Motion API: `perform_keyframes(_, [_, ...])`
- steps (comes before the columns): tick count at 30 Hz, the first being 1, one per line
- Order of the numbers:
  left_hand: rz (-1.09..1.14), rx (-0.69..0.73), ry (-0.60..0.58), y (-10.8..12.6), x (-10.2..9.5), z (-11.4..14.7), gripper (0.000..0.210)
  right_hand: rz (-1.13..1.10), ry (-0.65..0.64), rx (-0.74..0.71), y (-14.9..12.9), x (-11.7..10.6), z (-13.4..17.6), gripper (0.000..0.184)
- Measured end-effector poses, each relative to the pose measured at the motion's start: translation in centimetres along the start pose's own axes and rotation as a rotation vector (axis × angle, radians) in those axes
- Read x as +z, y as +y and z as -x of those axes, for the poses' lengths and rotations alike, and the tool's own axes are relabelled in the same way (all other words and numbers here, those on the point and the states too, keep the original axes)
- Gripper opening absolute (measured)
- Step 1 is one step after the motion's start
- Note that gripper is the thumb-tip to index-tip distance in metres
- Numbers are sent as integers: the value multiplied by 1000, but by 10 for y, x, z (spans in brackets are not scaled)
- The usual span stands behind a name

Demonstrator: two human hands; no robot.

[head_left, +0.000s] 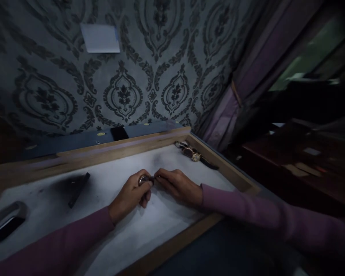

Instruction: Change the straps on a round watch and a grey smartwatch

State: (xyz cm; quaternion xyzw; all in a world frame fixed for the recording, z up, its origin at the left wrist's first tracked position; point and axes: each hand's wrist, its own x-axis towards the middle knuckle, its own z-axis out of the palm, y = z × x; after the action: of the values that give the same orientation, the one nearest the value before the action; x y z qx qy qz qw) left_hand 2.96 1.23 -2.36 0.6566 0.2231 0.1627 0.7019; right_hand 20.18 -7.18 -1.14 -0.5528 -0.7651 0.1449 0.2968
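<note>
Wristwatch [142, 179] work is under way above the middle of the white-topped table [120, 245], with the piece held up between your two hands. Your left hand [135, 191] has its grip closed round the round, metallic-looking case. Your right hand [178, 186] meets it from the other side, its grip pinched on the dark end piece [152, 178]; whether that is strap or something finer is too small to tell.

By the look of it, you are partway through this one: both hands are engaged and it has not been set down. A small group of other watches [196, 157] lies in the far right corner, a dark strap [209, 164] trailing along the side; whether those are finished or waiting, you can't tell from here.

For edges, mind the raised wooden rim [175, 244], which runs along the near side, the right side and the back. Your right forearm crosses it. Your roomiest stretch looks to be the bare white surface in front of your left hand and behind it, as far as the dark bar [79, 190]. Farther left, a dark grey looped object [10, 226] sits near your left sleeve, so a wide swing that way has less room.
</note>
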Motion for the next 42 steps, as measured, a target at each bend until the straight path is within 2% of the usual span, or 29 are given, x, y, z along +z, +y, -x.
perform_keyframes(12, [17,59,-46,-5,-3,3,12,-1,17,118,-13,2,3,20])
perform_keyframes(42, [2,-3,-24,-1,-2,1,12,-41,35,89,-13,3,5,22])
